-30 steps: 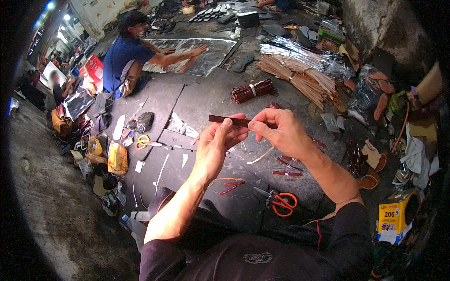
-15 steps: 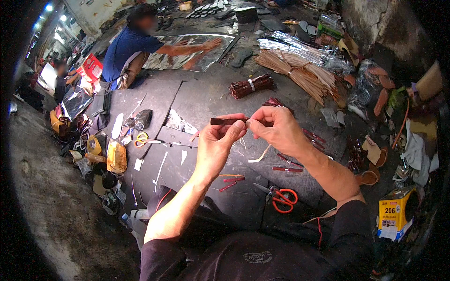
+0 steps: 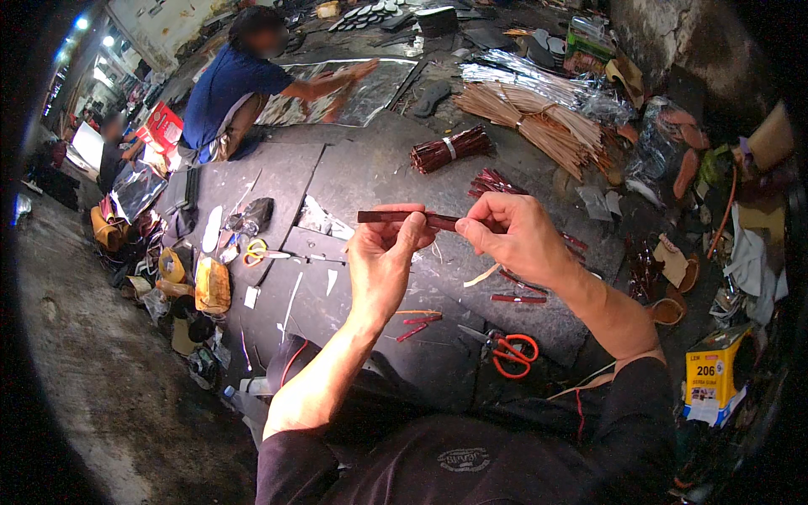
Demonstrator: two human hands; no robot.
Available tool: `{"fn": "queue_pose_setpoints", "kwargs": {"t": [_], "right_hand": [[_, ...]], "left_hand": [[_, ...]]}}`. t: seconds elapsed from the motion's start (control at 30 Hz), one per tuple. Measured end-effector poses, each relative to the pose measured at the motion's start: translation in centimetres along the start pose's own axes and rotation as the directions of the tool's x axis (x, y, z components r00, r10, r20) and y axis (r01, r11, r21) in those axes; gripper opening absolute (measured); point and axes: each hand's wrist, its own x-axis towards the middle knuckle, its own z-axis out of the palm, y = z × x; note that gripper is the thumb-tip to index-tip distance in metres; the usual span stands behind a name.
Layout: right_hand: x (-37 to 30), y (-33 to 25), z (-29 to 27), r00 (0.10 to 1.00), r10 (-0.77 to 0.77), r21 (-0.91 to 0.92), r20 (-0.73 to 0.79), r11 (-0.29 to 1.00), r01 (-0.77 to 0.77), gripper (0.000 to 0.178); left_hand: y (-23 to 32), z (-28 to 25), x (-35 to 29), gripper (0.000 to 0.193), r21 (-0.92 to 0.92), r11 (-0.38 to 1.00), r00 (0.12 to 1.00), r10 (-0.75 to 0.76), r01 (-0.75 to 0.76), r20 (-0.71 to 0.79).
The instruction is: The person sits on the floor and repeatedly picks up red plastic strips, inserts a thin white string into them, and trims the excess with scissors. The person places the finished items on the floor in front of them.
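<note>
parted further, my left hand (image 3: 383,252) and right hand (image 3: 518,231) pinch one strip (image 3: 375,216); pieces (image 3: 518,299) below my fingers (image 3: 411,228) look cut; a bundle (image 3: 433,154) stays tied

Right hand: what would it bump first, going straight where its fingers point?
The right hand would probably meet the left hand across the dark red strip, though depth is unclear.

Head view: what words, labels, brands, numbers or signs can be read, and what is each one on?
Yellow-and-blue box, lower right: legible words and a number, which I won't copy out.
Dark shirt: pale oval emblem, lettering too blurred to read.
Red box, upper left: pale printing, too small to read.
Dark red strip in the left hand and right hand: no lettering visible.
</note>
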Motion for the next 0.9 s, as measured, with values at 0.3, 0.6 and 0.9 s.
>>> {"fn": "queue_pose_setpoints", "kwargs": {"t": [0.3, 0.6, 0.9], "right_hand": [[0.4, 0.0, -0.8, 0.987, 0.14, 0.048, 0.075, 0.988, -0.144, 0.022], [0.4, 0.5, -1.2, 0.978, 0.174, 0.143, 0.115, 0.971, -0.19, 0.022], [0.2, 1.0, -0.8, 0.99, 0.106, 0.144, 0.092, 0.982, -0.119, 0.019]], "left_hand": [[-0.5, -0.1, 0.2, 0.021, -0.092, 0.995, 0.996, -0.016, 0.024, 0.085], [0.0, 0.4, -0.2, 0.02, -0.052, 0.999, 0.996, -0.013, 0.018, 0.091], [-0.3, 0.1, -0.2, 0.019, 0.036, 0.999, 0.997, -0.021, 0.019, 0.08]]}}
